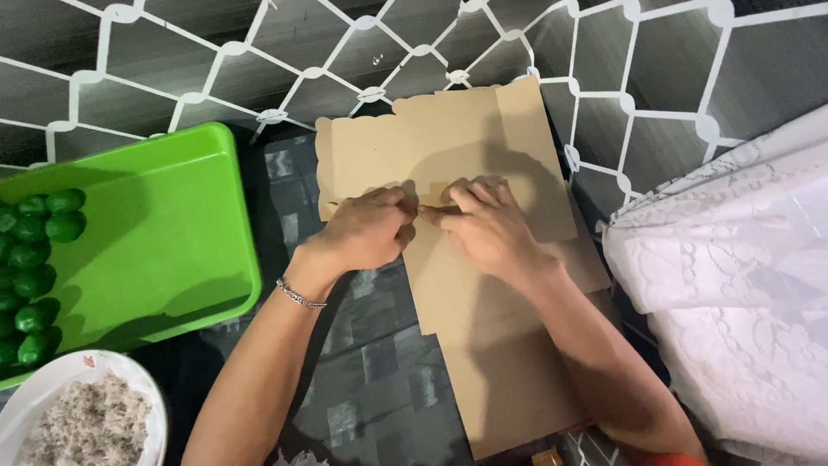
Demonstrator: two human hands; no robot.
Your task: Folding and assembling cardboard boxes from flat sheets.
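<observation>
Item 1: flat brown cardboard sheet with a scalloped far edge (448, 147), cut like an unfolded box blank. It lies on the dark grey patterned worktop (379, 371), running from near my body up to the far edge, directly under both my hands.

Item 2: my left hand (366, 231). Fingers curled, closed down on the cardboard at a fold or small flap near the sheet's middle, pinching it. A thin silver chain bracelet (300, 296) sits at the wrist.

Item 3: my right hand (487, 226). Fingers bent, tips pressed on the same small flap, touching the left hand's fingertips. Closed on the cardboard, palm down over the sheet's right half.

Item 4: bright green rectangular plastic tray (164, 233), to the left of the cardboard, just beside my left forearm but apart from the sheet.

Item 5: small round green pieces (39, 259), piled along the tray's left side, well apart from my hands. What they are, I cannot tell.

Item 6: white round bowl of pale shredded filling (90, 423), at the near left corner.

Item 7: white lace fabric (733, 276), heaped at the right, near the sheet's right edge.

Item 8: grey wall panel with a white lattice pattern (259, 60), behind the worktop.
</observation>
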